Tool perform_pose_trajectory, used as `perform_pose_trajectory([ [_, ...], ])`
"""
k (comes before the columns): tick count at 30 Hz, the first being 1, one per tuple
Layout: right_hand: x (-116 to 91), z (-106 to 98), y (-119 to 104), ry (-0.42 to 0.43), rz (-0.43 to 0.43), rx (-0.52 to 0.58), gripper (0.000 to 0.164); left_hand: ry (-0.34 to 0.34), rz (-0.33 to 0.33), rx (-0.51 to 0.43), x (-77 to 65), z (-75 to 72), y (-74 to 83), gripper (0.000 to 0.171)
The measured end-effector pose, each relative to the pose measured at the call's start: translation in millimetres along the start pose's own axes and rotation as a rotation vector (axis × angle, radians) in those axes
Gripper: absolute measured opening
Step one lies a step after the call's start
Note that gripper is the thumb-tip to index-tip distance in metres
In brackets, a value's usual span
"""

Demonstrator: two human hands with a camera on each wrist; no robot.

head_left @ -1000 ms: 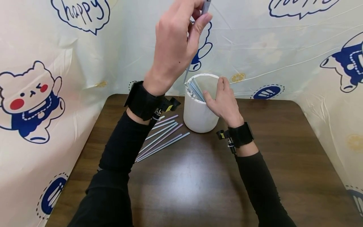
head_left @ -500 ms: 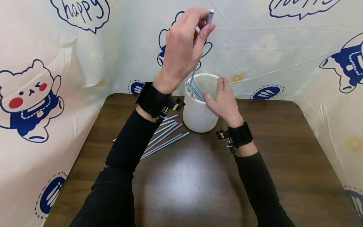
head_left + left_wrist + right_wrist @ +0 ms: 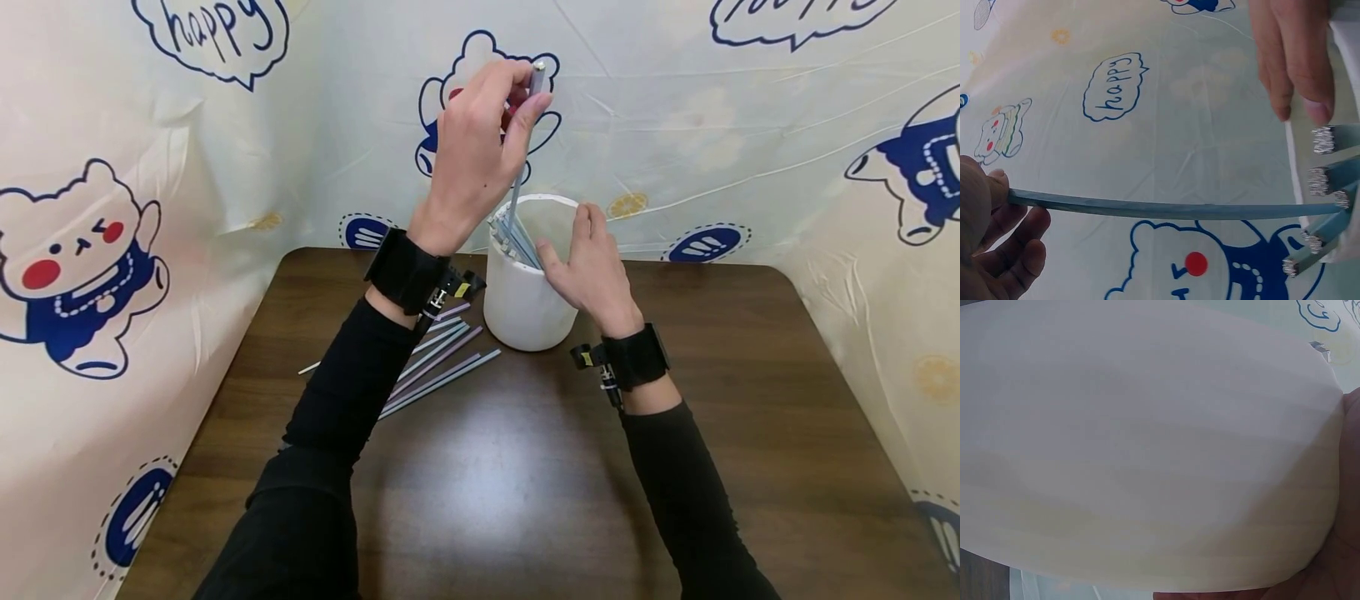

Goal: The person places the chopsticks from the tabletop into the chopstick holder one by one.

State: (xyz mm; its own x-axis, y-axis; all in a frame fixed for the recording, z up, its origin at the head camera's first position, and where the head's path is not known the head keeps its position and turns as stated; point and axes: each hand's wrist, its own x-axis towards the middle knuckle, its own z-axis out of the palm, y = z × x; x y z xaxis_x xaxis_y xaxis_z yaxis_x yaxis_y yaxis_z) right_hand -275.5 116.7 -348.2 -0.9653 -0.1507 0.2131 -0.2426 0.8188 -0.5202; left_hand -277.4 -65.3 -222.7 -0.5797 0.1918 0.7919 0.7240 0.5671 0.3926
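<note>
My left hand pinches a long thin blue-grey stick near its upper end, above the white cylindrical container. The stick slopes down, its lower end among several similar sticks with silvery tips, which lean at the left of the container's mouth. With my right hand I hold the container's right rim. In the right wrist view the container's pale wall fills most of the picture, my palm against its edge. How deep the held stick sits cannot be made out.
Several loose blue-grey and purple sticks lie on the brown wooden table left of the container, partly hidden under my left forearm. A pale printed sheet hangs behind and along the sides of the table.
My left hand has come down from the top of the view, bringing the stick's lower end from the container's left edge to among the sticks inside. My right hand has stayed in place.
</note>
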Motion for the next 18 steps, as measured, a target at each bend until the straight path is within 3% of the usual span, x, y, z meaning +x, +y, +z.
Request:
perform_pose_trajectory([
  [18, 1, 0, -1, 0.009, 0.004, -0.011, 0.087, -0.042, -0.136, 0.021, -34.9, 18.8, -36.9, 0.029],
])
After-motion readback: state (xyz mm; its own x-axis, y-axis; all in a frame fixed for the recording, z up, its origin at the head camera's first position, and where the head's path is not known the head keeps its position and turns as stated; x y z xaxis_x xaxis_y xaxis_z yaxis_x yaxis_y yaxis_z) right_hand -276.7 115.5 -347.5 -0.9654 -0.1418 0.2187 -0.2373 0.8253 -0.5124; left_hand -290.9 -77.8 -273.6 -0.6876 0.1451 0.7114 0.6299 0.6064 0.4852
